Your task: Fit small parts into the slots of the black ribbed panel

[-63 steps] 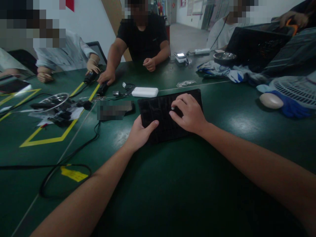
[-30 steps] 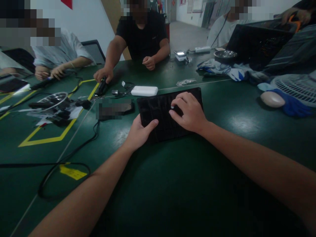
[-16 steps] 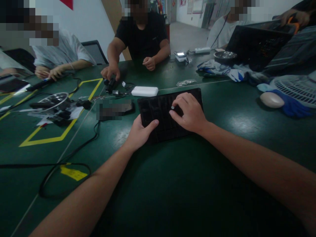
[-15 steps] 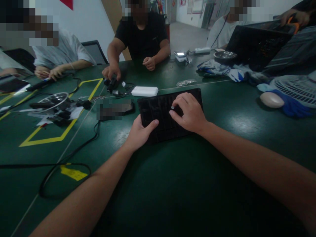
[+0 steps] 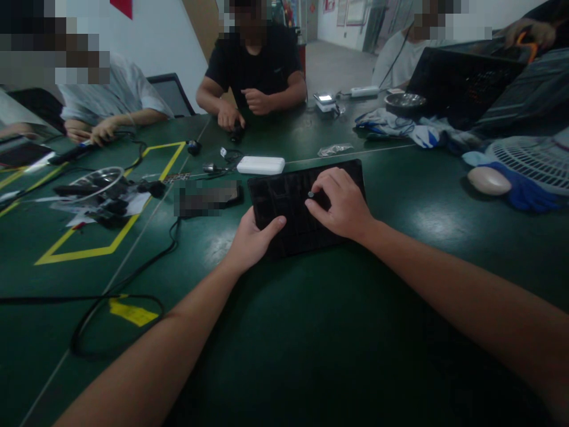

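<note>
A flat black rectangular panel [image 5: 293, 219], with faint lines across its face, is tilted up at the middle of the table. My left hand [image 5: 255, 237] grips its left edge, thumb on the face and fingers hidden behind. Over the right half of the panel, my right hand [image 5: 342, 204] pinches a small round grey piece [image 5: 310, 194] between thumb and forefinger. The piece is too small to name its kind. Just behind the panel lies a white power bank-like block [image 5: 261, 165]. A dark phone-like slab [image 5: 208, 198], partly blurred out, lies left of my left hand.
On the green table [image 5: 355, 332], a metal bowl [image 5: 100, 181] and black parts sit inside yellow tape at left. A black cable [image 5: 128, 276] loops nearby. Gloves [image 5: 400, 127], a beige oval object [image 5: 489, 180] and a white fan grille [image 5: 528, 157] are at right. Several people sit around.
My hands and the panel have stayed nearly still. Across the table, the person in black has drawn a hand back to the right, leaving a small dark object near the yellow tape.
</note>
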Demonstrator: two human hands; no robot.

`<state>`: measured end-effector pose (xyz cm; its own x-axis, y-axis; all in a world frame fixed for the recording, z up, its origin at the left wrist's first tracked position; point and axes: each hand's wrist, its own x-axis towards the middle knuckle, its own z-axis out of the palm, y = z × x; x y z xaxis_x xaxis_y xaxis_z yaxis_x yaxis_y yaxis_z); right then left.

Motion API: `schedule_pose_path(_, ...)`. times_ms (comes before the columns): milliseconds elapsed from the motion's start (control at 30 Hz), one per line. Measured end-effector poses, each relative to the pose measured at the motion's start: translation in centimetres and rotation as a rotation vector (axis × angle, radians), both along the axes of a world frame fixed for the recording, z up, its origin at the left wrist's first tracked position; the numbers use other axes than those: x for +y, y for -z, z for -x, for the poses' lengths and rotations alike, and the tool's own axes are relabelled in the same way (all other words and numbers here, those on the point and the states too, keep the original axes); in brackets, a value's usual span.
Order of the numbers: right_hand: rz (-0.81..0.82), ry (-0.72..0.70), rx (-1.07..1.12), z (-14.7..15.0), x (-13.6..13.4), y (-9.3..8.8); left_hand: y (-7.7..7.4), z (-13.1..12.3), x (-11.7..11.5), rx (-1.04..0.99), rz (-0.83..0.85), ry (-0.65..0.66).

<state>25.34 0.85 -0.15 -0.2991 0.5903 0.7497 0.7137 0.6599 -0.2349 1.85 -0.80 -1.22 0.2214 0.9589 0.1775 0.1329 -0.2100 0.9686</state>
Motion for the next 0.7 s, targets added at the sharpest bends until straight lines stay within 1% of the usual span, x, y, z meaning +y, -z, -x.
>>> schedule_pose_path(267, -0.004, 0.004, 0.009, -0.01, 0.03, 0.13, -0.12, -0.06, -0.07, 0.002, 0.003, -0.003)
schedule_pose_path(467, -0.045, 0.012, -0.044, -0.08, 0.01, 0.19, -0.21, -0.07, -0.09, 0.003, 0.029, -0.011)
schedule_pose_path(700, -0.03, 0.01, -0.022, 0.01, 0.15, 0.25, 0.2, 0.04, 0.16, 0.008, 0.053, -0.024)
